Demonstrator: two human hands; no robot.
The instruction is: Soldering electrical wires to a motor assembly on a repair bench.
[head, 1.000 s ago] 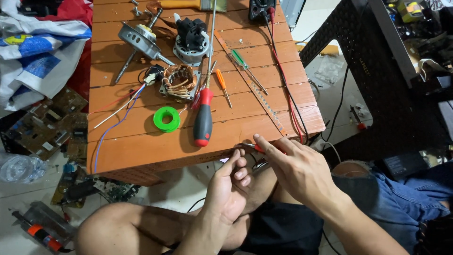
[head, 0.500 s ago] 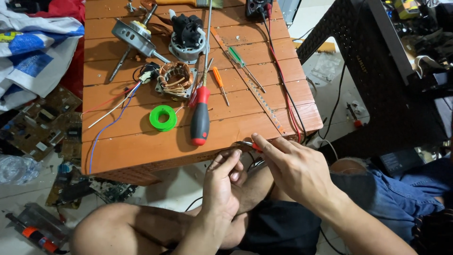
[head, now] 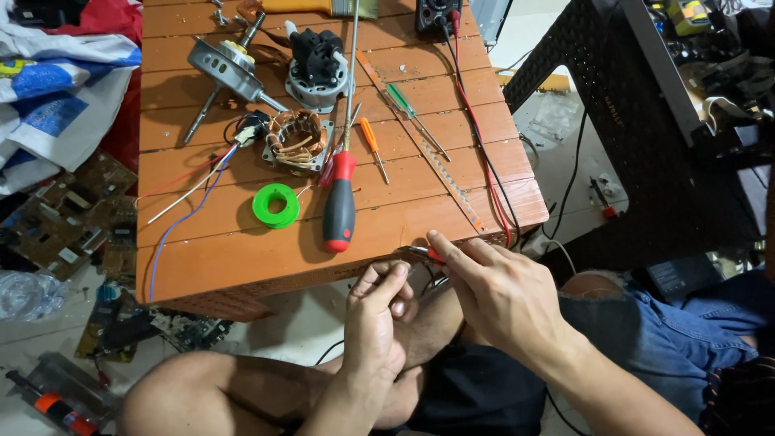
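My right hand (head: 494,289) pinches a small red-handled tool (head: 428,254) at the near edge of the low wooden table (head: 242,266). My left hand (head: 381,311) sits just left of it, fingers curled toward the tool's metal tip; what it holds is too small to tell. Both hands hover over my knees below the table edge. On the table lie a big red-and-black screwdriver (head: 340,203), a green roll of tape (head: 275,205), a copper-wound stator (head: 296,141), and a small orange screwdriver (head: 371,145).
A motor housing (head: 316,66), a shaft part (head: 224,69), a green screwdriver (head: 412,113) and red and black leads (head: 484,153) lie on the table. Circuit boards (head: 64,226) litter the floor at left. A dark wicker chair (head: 646,137) stands at right.
The view has shifted slightly. My hands stay at the table edge, with the right fingers moved a little along the small tool.
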